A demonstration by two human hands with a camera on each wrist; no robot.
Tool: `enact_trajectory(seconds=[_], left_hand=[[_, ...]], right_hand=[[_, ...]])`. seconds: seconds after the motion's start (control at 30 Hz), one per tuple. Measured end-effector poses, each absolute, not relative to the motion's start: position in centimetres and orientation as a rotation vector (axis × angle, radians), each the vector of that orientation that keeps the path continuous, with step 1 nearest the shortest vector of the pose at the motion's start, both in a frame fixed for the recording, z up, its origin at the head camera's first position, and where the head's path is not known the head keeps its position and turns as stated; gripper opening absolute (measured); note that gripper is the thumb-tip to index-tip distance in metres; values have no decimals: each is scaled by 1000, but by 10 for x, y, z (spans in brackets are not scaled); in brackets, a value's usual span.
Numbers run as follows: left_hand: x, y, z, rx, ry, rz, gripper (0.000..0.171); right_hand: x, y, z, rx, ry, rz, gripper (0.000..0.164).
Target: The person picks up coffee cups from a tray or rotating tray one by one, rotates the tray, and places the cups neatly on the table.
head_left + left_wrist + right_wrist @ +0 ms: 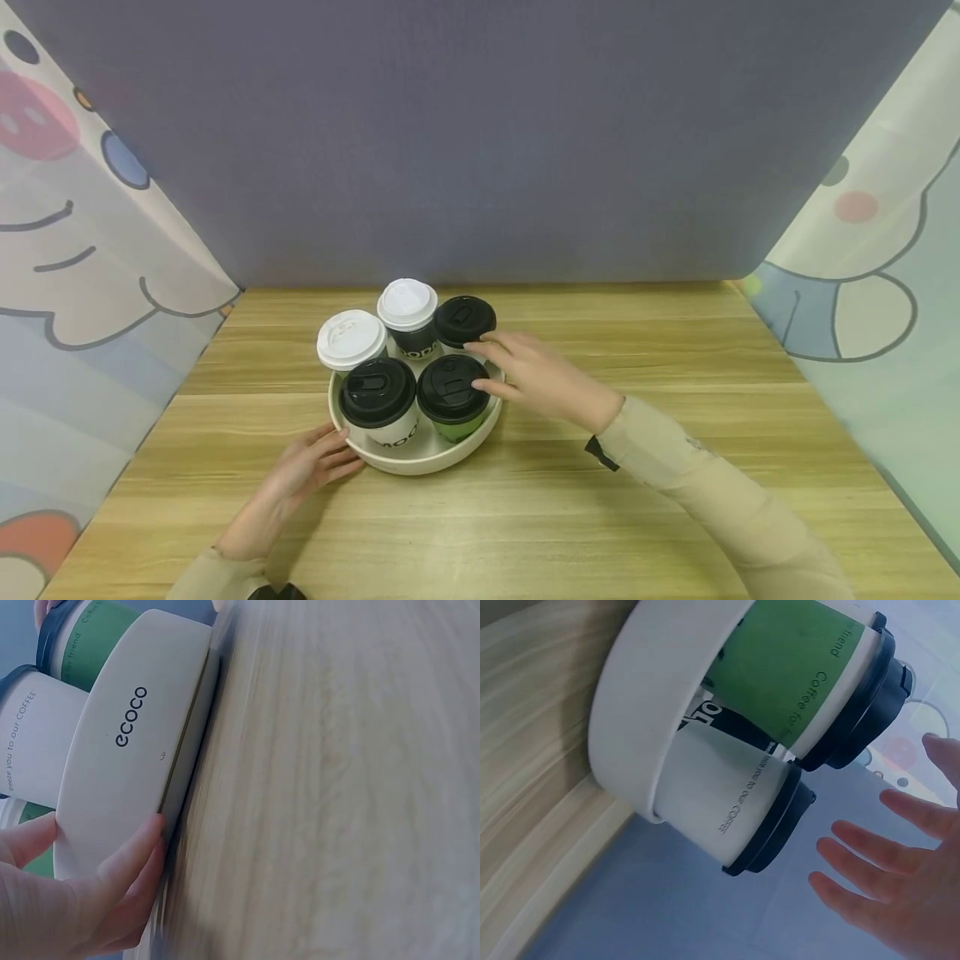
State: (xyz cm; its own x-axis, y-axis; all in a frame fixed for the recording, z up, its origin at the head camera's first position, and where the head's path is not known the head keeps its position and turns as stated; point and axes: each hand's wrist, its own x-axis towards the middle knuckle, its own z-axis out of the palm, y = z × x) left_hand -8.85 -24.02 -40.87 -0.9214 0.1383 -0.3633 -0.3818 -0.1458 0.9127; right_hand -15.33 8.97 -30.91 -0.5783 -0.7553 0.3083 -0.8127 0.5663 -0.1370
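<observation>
A round white tray [427, 463], marked "ecoco" on its outer wall, holds several lidded paper coffee cups. At its front left, my left hand [311, 461] grips the edge; in the left wrist view the thumb lies at the rim and the fingers against the outer wall. My right hand [536, 375] is over the tray's right side, fingers spread beside the black lids. Near its fingertips are a green cup [780, 667] and a white cup [716, 791] behind it. The right wrist view shows a gap between that hand and the lids.
Also in the tray are a front-left white cup with a black lid [377, 392] and two cups with white lids [351, 337] at the back left. The wooden table [637, 350] meets a grey panel [480, 150] behind, with cartoon-printed sheets [90, 233] at both sides.
</observation>
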Motion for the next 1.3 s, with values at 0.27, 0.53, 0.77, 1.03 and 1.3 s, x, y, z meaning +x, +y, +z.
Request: enact_trajectory(seconds=[0.27, 0.53, 0.77, 1.03, 1.3], left_hand=[[-91, -243, -410, -284, 1725, 2156, 69], [-90, -242, -410, -281, 1711, 2174, 70], [-90, -243, -411, -283, 1702, 2173, 69], [-89, -243, -412, -259, 1700, 2171, 68], [-89, -242, -411, -281, 1685, 2185, 70]], right_hand=[[-154, 73, -302, 1359, -2662, 351, 54], [-154, 57, -299, 1410, -2727, 329, 58], [-152, 48, -299, 1424, -2788, 290, 62], [-153, 42, -306, 1435, -2824, 285, 69], [-151, 38, -310, 1430, -2874, 264, 76]])
